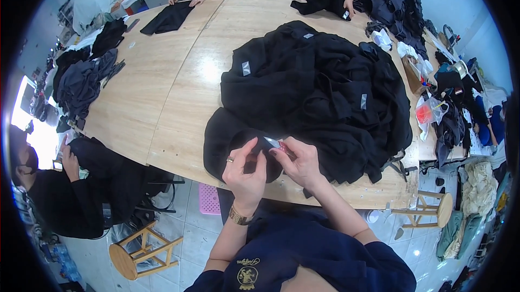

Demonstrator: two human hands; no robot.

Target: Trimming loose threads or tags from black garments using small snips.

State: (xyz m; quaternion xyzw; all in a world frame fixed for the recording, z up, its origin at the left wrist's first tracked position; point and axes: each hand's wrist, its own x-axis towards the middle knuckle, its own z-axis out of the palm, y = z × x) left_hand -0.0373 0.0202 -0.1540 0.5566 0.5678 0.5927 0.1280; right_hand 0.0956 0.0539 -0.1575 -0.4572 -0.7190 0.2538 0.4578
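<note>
Black cloth of a garment (223, 132) lies at the table's near edge under both my hands. My left hand (245, 175) has thumb and fingers closed on a fold of it. Close beside, my right hand (299, 163) is closed around a small pointed silvery piece (272, 142) with a bit of red at its base. It looks like thread snips, though my fingers cover most of it. Its tip lies against the fold. Beyond my hands spreads a large heap of black garments (319, 70), some with small pale labels (363, 101).
Across the wooden table (179, 83), two people handle black pieces (168, 18). Another person sits at the left with black cloth (108, 162). Dark garments (86, 83) lie along the left edge. Wooden stools (145, 250) stand on the floor at both sides; cluttered shelving lines the right.
</note>
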